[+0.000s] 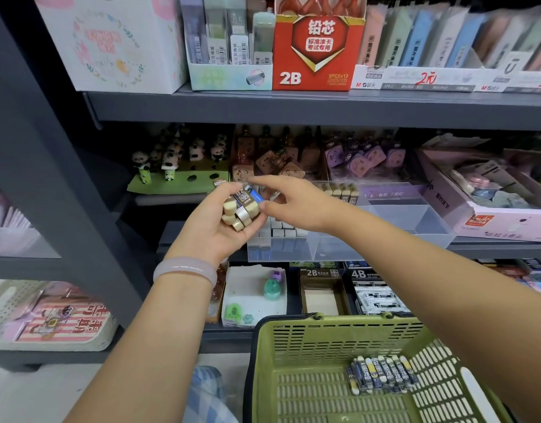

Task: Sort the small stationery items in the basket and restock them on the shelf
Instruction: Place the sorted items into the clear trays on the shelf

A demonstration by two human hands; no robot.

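Observation:
My left hand (215, 222) cups a stack of small erasers (240, 210) with cream ends and dark sleeves, in front of the middle shelf. My right hand (289, 203) reaches in from the right and pinches the top eraser of that stack, a blue-sleeved one (253, 195). Just behind and below the hands stands a clear plastic divided bin (409, 221) holding rows of white erasers (281, 228). The green basket (293, 337) sits at the bottom right, with a row of several dark-wrapped 2B erasers (380, 374) lying inside.
The upper shelf carries a red 2B lead box (316, 56) and packs of refills. Panda figures (177, 154) and brown and purple correction tapes line the back of the middle shelf. Below are 2B and 4B eraser boxes (322, 293) and a white tray (254, 296).

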